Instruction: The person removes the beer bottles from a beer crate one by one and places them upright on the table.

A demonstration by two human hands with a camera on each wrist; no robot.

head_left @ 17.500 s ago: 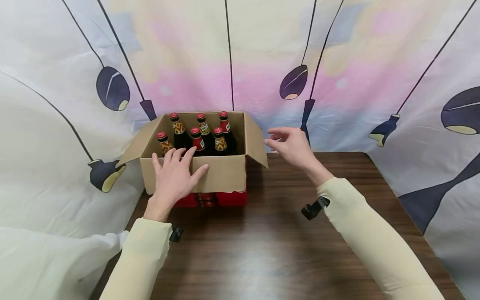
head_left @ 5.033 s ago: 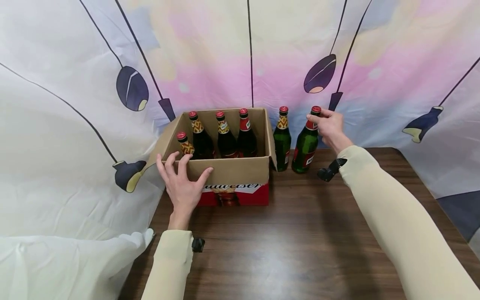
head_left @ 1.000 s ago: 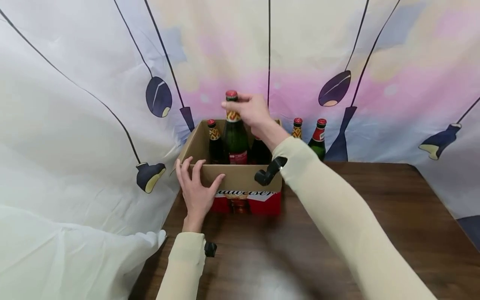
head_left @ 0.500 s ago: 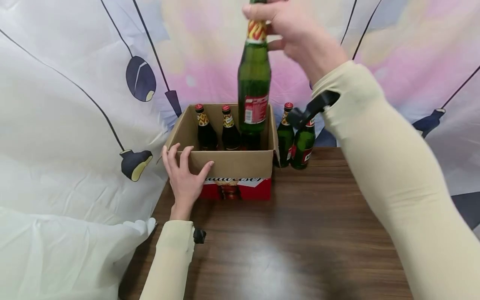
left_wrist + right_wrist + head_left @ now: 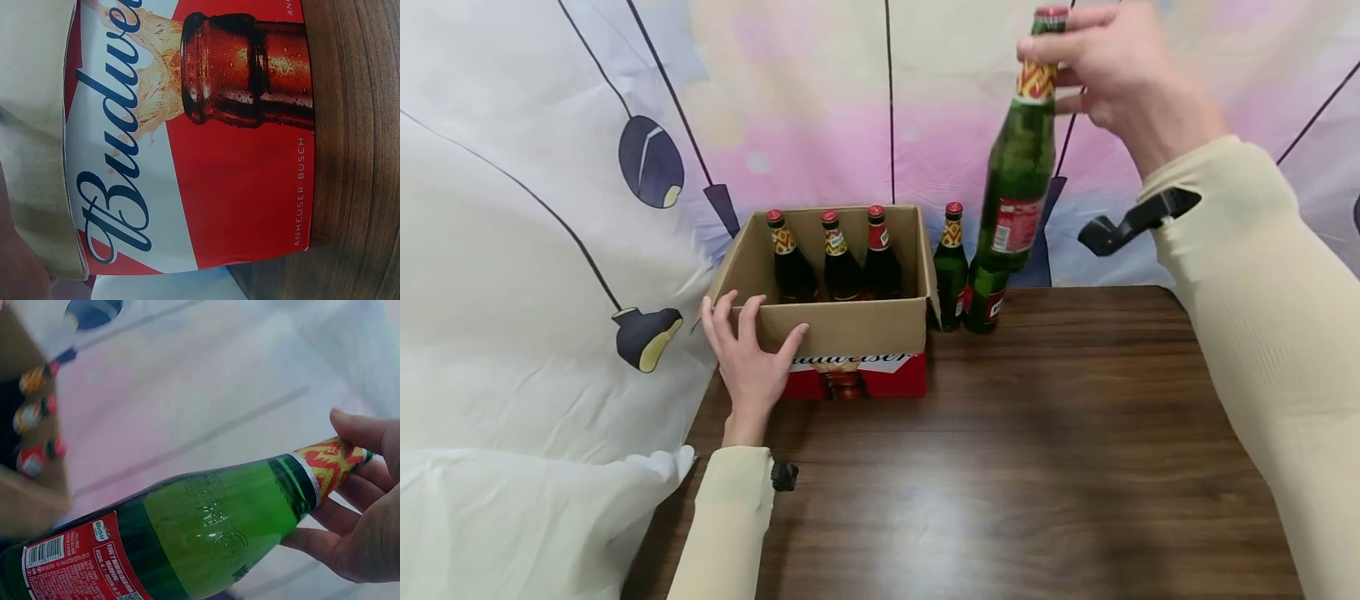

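Note:
My right hand (image 5: 1138,79) grips a green beer bottle (image 5: 1017,167) by its neck, high above the table and slightly tilted. In the right wrist view, the held bottle (image 5: 212,519) shows a red back label, with my thumb and fingers (image 5: 359,487) around the patterned neck. My left hand (image 5: 748,358) holds the near wall of an open cardboard beer box (image 5: 857,327), fingers over its top edge and thumb outside. Three bottles (image 5: 842,271) with red caps stand in the box. To its right stand two more bottles, one (image 5: 951,275) fully visible, the other (image 5: 987,300) partly hidden behind the held bottle.
The box stands at the back left of a dark wooden table (image 5: 962,467). A patterned cloth (image 5: 820,100) hangs behind the table, and white fabric (image 5: 542,508) bunches at its left edge. The box's right flap (image 5: 929,258) folds outward beside the standing bottles.
My right hand has lifted the bottle out of the box and carried it right, over the standing bottles. Earlier, two others were moved from the box to the table. My left hand stays on the box.

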